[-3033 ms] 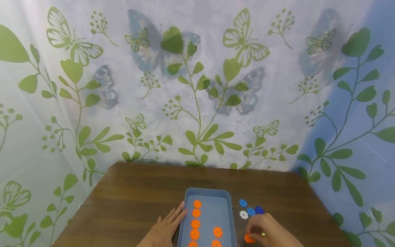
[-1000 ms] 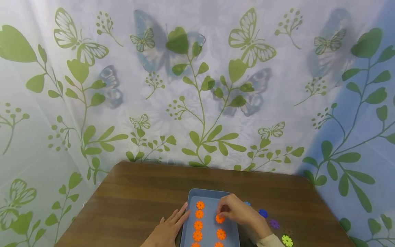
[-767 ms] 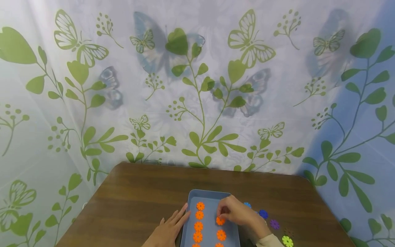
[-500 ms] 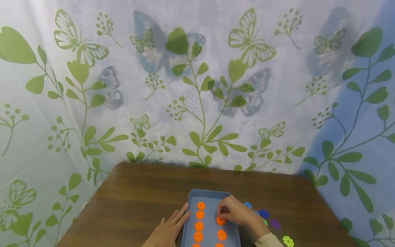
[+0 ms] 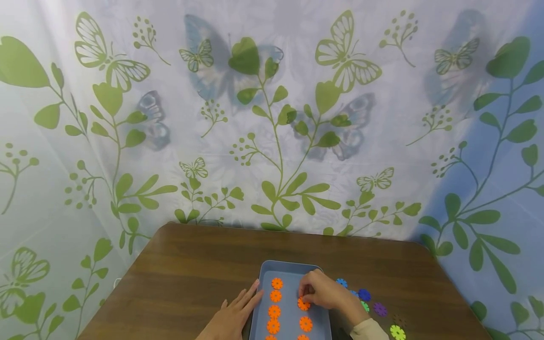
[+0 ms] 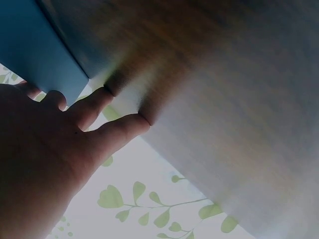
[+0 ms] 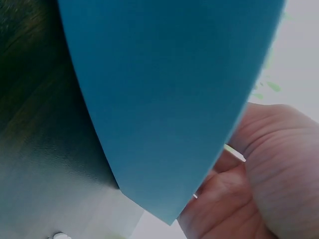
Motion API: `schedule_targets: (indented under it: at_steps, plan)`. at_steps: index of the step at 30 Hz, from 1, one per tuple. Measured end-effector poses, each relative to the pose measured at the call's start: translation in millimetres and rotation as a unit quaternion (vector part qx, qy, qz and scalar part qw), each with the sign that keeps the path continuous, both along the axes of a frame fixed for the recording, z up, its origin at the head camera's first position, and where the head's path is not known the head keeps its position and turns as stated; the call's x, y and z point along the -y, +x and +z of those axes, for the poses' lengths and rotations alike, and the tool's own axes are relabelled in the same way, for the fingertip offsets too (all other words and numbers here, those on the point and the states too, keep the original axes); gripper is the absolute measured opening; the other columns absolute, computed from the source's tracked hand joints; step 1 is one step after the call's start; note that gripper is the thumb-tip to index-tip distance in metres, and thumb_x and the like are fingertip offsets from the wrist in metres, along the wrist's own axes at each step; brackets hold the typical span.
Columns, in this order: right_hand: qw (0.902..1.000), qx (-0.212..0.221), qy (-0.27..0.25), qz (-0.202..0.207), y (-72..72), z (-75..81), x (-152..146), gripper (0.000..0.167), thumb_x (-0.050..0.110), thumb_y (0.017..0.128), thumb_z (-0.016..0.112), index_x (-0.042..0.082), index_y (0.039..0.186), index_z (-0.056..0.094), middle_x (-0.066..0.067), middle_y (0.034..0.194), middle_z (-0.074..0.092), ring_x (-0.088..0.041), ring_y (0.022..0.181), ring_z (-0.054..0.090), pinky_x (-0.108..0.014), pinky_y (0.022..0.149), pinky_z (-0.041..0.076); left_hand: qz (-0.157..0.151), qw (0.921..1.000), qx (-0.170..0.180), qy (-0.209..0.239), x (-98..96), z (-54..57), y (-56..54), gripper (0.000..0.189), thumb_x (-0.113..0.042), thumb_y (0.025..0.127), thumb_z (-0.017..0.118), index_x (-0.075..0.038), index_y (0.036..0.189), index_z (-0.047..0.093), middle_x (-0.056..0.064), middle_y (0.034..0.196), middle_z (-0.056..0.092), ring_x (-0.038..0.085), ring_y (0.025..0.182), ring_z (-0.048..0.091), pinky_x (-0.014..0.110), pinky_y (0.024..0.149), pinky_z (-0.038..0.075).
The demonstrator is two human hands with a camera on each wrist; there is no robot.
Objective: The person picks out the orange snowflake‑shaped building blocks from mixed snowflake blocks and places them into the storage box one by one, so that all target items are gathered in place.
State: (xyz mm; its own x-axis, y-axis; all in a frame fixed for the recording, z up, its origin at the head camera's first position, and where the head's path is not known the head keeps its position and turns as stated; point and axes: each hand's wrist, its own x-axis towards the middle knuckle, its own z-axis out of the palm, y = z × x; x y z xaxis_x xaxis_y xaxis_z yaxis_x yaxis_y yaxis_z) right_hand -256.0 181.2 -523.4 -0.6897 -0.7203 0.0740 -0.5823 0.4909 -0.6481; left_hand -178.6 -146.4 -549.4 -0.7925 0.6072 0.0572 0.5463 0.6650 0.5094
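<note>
A grey-blue rectangular tray [image 5: 293,268] stands on the wooden table, with orange notched discs in two columns. In the left column are several orange discs [image 5: 274,311]; in the right column, lower down, lies an orange disc [image 5: 306,324]. My right hand [image 5: 325,290] reaches over the tray's right wall, its fingers curled, pinching another orange notched disc [image 5: 303,304] at the tray floor. The right wrist view shows the tray's outer wall [image 7: 169,99] hiding the fingertips. My left hand [image 5: 231,314] lies with straight, spread fingers at the tray's left side, fingertips touching its edge.
Right of the tray lie loose notched discs: a light blue disc [image 5: 341,283], a dark blue disc [image 5: 364,294], a purple disc [image 5: 380,309], a brown disc [image 5: 399,320] and a yellow-green disc [image 5: 397,332]. A leaf-patterned curtain [image 5: 272,141] hangs behind the table [image 5: 204,255].
Three seconds ago my right hand was at an orange disc on the table right of the tray; now it pinches one inside the tray. Over the last second both hands stay nearly still.
</note>
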Motion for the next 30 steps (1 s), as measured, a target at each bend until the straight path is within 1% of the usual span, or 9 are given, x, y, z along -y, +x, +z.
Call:
schedule_targets:
  at_steps: [5, 20, 23, 28, 29, 30]
  plan:
    - [0.9999, 0.005, 0.006, -0.010, 0.4, 0.0, 2, 0.018, -0.007, 0.090, 0.082, 0.009, 0.084, 0.078, 0.006, 0.077, 0.070, 0.002, 0.065, 0.056, -0.020, 0.061, 0.052, 0.004, 1.0000, -0.003, 0.000, -0.4, -0.4, 0.1, 0.116, -0.071, 0.084, 0.080, -0.016, 0.172, 0.028, 0.006, 0.181, 0.017, 0.055, 0.149, 0.043, 0.088, 0.090, 0.042]
    - [0.9994, -0.007, 0.029, -0.017, 1.0, -0.1, 4, 0.020, -0.008, 0.088, 0.084, 0.010, 0.082, 0.075, 0.007, 0.073, 0.067, 0.001, 0.064, 0.054, -0.020, 0.061, 0.050, 0.004, 1.0000, -0.008, -0.003, 0.6, -4.0, -0.9, 0.116, -0.071, 0.084, 0.080, -0.016, 0.172, 0.029, 0.005, 0.181, 0.016, 0.054, 0.150, 0.044, 0.088, 0.091, 0.042]
    - [0.9994, -0.002, 0.029, -0.020, 2.0, 0.0, 4, 0.021, -0.008, 0.087, 0.084, 0.010, 0.082, 0.074, 0.007, 0.074, 0.067, 0.001, 0.065, 0.055, -0.021, 0.061, 0.050, 0.004, 0.9999, -0.010, -0.005, 0.5, -4.6, -1.2, 0.115, -0.071, 0.085, 0.080, -0.015, 0.172, 0.029, 0.005, 0.181, 0.017, 0.054, 0.149, 0.044, 0.088, 0.090, 0.043]
    - [0.9999, 0.005, 0.014, -0.002, -0.4, -4.0, 1, 0.021, -0.008, 0.088, 0.084, 0.010, 0.083, 0.072, 0.009, 0.075, 0.066, 0.001, 0.065, 0.056, -0.022, 0.060, 0.052, 0.006, 0.9999, -0.007, -0.007, 0.5, -4.3, -0.6, 0.114, -0.071, 0.086, 0.079, -0.015, 0.172, 0.029, 0.006, 0.181, 0.017, 0.054, 0.149, 0.045, 0.087, 0.091, 0.043]
    - [0.9997, -0.018, 0.012, 0.014, -5.6, -13.7, -2, 0.020, -0.004, 0.090, 0.084, 0.011, 0.084, 0.072, 0.009, 0.076, 0.065, 0.000, 0.065, 0.055, -0.022, 0.061, 0.052, 0.007, 0.9999, -0.005, -0.006, 0.5, -4.2, -0.4, 0.114, -0.071, 0.086, 0.078, -0.015, 0.172, 0.029, 0.005, 0.181, 0.017, 0.054, 0.149, 0.044, 0.088, 0.091, 0.042]
    - [0.9996, -0.017, 0.008, 0.020, -6.8, -15.3, -3, 0.020, -0.003, 0.090, 0.084, 0.011, 0.084, 0.072, 0.010, 0.076, 0.065, 0.000, 0.065, 0.055, -0.022, 0.060, 0.052, 0.007, 0.9999, -0.005, -0.007, 0.5, -3.9, -0.1, 0.114, -0.071, 0.086, 0.078, -0.015, 0.172, 0.029, 0.005, 0.181, 0.017, 0.054, 0.149, 0.044, 0.088, 0.091, 0.042]
